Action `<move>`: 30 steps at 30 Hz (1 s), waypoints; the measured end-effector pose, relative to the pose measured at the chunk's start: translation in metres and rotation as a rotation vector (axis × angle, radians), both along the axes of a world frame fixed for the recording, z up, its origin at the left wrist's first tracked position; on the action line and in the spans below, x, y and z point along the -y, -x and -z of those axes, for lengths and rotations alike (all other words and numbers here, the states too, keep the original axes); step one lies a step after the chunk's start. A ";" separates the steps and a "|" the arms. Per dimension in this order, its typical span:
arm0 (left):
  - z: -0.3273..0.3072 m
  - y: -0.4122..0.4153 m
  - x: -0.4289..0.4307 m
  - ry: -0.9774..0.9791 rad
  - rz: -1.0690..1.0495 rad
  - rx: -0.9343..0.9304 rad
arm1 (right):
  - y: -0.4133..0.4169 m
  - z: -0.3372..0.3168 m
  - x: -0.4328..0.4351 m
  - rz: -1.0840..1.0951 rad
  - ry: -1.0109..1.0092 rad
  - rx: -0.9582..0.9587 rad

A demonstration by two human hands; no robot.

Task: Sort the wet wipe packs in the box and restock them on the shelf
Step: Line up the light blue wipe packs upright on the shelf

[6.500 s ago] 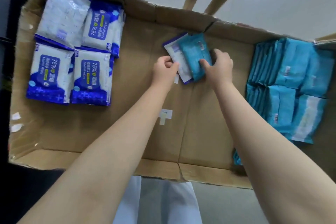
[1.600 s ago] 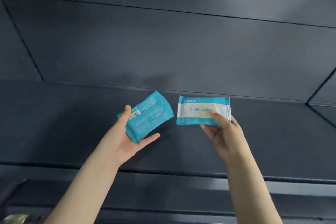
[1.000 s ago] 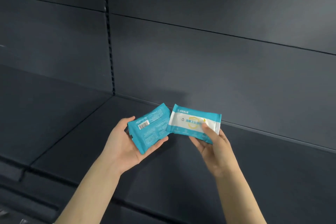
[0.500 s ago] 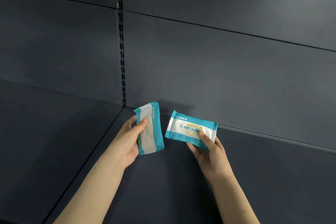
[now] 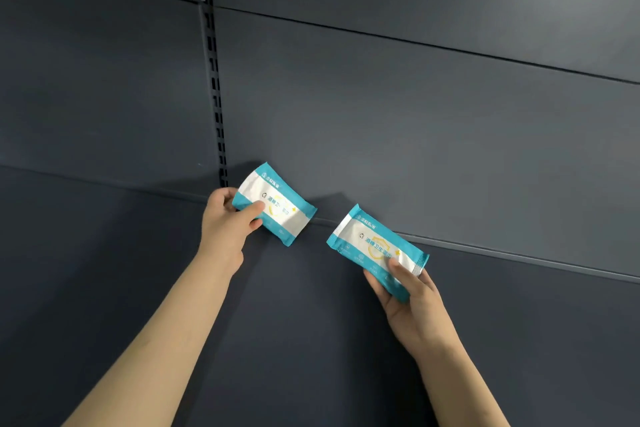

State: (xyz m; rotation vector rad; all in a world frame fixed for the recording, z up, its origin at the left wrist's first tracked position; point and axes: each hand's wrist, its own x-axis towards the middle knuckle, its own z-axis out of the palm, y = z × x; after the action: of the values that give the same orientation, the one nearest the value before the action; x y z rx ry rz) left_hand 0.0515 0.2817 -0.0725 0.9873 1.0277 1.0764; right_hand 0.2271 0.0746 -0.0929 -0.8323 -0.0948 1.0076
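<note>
Since half a second back, the left pack had turned print side up and gone toward the rear of the shelf, and the two packs had drawn apart. My left grip pinched that pack at its near short end, thumb on top and fingers underneath. Its far end sat close to the seam under the back panel, just right of the foot of the slotted upright. Couldn't tell if it touched the shelf yet.

Well to the right, the right pack was tilted, print side up, clear of the left one. My right grip held it from below at the near end, thumb pressed on its face. It looked to be above the shelf, not resting on it.

Step, as I judged it: restocking, placing the first teal packs in the rear left corner; nothing else was on the shelf in view. Next move likely called for setting the left pack down square against the back panel and letting go, then bringing the right pack in beside it, same way round, edges lined up.
</note>
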 end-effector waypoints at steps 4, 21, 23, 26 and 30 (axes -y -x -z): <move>0.008 0.003 -0.013 -0.100 0.073 -0.092 | -0.002 0.003 0.000 -0.011 0.010 0.046; 0.018 0.023 -0.045 -0.376 0.252 -0.482 | 0.058 0.009 -0.122 0.127 0.313 0.895; 0.017 0.023 -0.045 -0.419 0.231 -0.474 | 0.060 0.014 -0.137 0.198 0.459 1.057; 0.016 0.024 -0.046 -0.423 0.206 -0.443 | 0.064 0.016 -0.145 0.250 0.544 1.240; 0.011 0.027 -0.049 -0.486 0.238 -0.533 | 0.068 0.015 -0.146 0.285 0.563 1.327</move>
State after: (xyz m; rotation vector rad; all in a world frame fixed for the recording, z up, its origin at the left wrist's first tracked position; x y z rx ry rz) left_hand 0.0244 0.3306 -0.0834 1.8131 1.0488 0.8970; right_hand 0.1593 0.2208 -0.1080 -1.8680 -0.8186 0.0514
